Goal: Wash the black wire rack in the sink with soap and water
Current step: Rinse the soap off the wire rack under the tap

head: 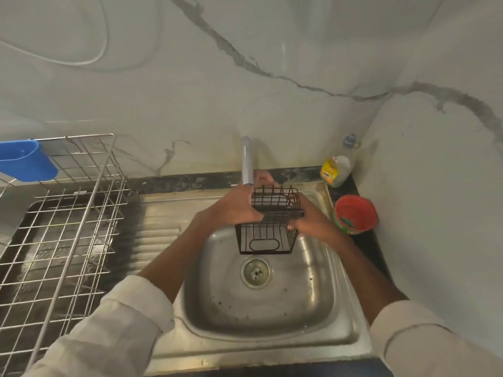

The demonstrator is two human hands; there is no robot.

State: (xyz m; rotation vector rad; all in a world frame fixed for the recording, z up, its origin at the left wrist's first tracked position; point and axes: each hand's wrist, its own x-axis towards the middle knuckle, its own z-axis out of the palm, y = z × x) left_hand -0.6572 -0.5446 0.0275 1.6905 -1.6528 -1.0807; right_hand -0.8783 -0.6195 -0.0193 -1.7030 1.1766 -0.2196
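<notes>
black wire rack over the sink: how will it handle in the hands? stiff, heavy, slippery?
Probably stiff: the black wire rack keeps its boxy shape though the left hand and right hand grip it only at the sides. Likely light for its size, being thin wire and mostly gaps. Open bars give fingers purchase, though soap could make them slick.

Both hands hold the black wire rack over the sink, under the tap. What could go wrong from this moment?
1. The black wire rack is held in the air by the left hand and the right hand; with wet fingers it might slip into the sink.
2. It is close to the tap and could knock it.
3. The right elbow could push the red tub.
</notes>
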